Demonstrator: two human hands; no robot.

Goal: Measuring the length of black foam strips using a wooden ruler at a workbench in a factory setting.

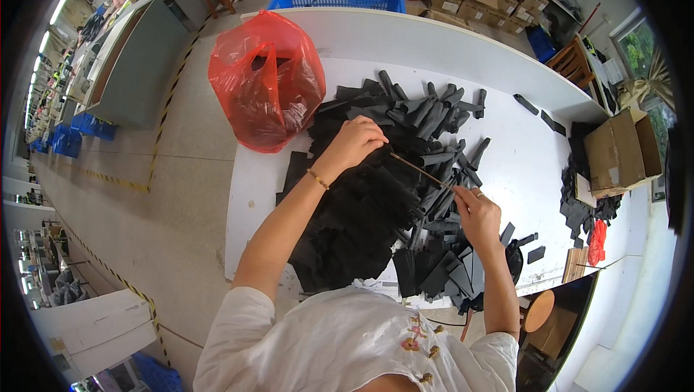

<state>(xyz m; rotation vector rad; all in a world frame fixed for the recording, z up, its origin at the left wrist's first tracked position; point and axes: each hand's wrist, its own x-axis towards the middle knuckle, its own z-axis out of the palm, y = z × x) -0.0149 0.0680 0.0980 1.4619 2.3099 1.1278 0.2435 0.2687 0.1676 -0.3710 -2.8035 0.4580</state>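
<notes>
My right hand (478,215) is closed around the near end of a thin brown stick (423,169), which slants up and left over the pile. Close to the stick's far end, my left hand (359,138) has its fingers pinched on a black fabric piece, whose outline merges with the dark pile behind. Beneath both hands spreads a large heap of flat black fabric pieces (354,211). Narrow rolled or tube-like black pieces (434,114) lie beyond and to the right of it. More flat dark pieces (452,273) lie near my right forearm.
A red plastic bag (267,92) stands at the white table's (524,175) left edge. At the right are an open cardboard box (614,153), more black pieces (575,200) and a small red bag (597,242). A raised white panel (463,49) borders the far side; a blue basket (336,0) is behind it.
</notes>
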